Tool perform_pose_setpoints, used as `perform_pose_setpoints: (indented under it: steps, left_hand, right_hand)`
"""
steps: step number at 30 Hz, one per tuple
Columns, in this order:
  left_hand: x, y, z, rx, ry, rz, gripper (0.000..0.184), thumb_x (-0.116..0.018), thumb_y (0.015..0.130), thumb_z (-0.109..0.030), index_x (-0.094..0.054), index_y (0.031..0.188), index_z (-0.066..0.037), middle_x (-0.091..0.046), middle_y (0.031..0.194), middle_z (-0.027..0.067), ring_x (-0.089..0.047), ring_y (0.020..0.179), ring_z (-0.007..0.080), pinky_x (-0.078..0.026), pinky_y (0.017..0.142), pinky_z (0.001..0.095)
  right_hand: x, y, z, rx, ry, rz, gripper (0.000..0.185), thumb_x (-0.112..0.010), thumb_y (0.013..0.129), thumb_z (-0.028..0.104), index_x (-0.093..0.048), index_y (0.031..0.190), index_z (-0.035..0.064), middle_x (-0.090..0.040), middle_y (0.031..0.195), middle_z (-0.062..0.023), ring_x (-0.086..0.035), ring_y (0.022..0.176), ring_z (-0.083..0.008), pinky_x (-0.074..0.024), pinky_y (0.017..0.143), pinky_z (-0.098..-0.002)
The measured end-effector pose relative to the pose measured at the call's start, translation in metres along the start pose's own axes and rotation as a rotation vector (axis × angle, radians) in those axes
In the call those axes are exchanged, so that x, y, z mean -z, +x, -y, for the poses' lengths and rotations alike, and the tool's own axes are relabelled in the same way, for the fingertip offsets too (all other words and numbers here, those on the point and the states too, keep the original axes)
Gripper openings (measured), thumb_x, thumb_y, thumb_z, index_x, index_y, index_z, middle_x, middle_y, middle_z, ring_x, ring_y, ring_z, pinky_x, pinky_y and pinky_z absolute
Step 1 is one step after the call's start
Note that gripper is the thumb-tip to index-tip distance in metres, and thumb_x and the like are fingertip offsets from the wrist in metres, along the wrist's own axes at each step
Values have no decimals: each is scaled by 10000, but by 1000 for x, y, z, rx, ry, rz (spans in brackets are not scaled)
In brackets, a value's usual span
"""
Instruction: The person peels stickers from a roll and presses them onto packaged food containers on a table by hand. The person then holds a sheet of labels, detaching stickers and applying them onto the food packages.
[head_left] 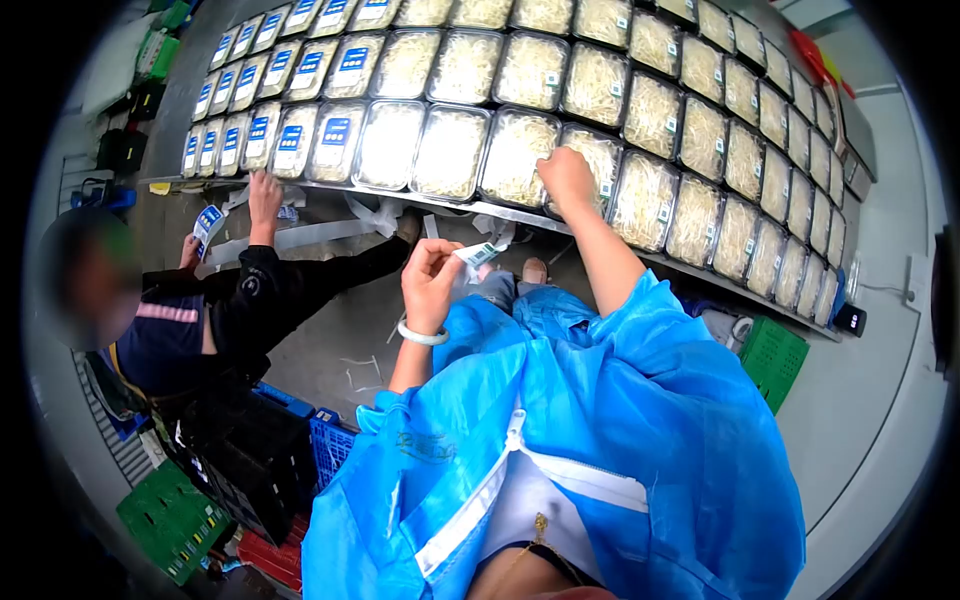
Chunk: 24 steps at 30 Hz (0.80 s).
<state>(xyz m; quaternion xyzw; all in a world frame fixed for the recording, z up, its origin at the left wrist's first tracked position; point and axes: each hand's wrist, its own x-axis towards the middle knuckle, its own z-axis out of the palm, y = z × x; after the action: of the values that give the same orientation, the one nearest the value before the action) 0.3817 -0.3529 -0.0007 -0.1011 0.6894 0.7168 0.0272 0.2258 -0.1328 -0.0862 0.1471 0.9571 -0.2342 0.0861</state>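
My left hand point(430, 285) pinches a strip of small labels point(478, 254) in front of the table's edge, a white bangle on its wrist. My right hand point(567, 180) rests at a clear-lidded tray of pale sprouts point(592, 165) in the front row, its fingers bent down at the upper left of the lid. Whether those fingers hold a label is hidden. Trays to the right, such as this sprout tray point(643, 203), bear small white-and-green labels. The sprout tray point(519, 158) just left of my right hand shows no small label.
Rows of packed trays cover the table point(470, 208). At the left, a co-worker point(165, 330) holds blue-and-white labels point(207, 226), one hand near the front trays. Green crates point(773, 362), a blue crate point(330, 446) and a black crate point(255, 460) stand on the floor.
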Motion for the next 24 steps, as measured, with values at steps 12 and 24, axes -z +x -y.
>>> perform_pose_setpoints:
  steps: [12, 24]
  left_hand:
    - [45, 29, 5, 69, 201, 57, 53, -661, 851, -43, -633, 870, -2, -622, 704, -7, -524, 640, 35, -439, 567, 226]
    - [157, 68, -4, -49, -43, 25, 139, -605, 878, 38, -508, 794, -15, -652, 1047, 93, -540, 772, 55, -446, 680, 209]
  right_hand:
    - [67, -105, 81, 1017, 118, 386, 185, -683, 819, 205, -633, 894, 43, -661, 872, -108, -629, 802, -339, -505, 674, -410]
    - [-68, -28, 97, -464, 1166, 112, 207, -721, 833, 140, -628, 790, -39, -665, 682, -118, -617, 504, -164, -411, 405, -246]
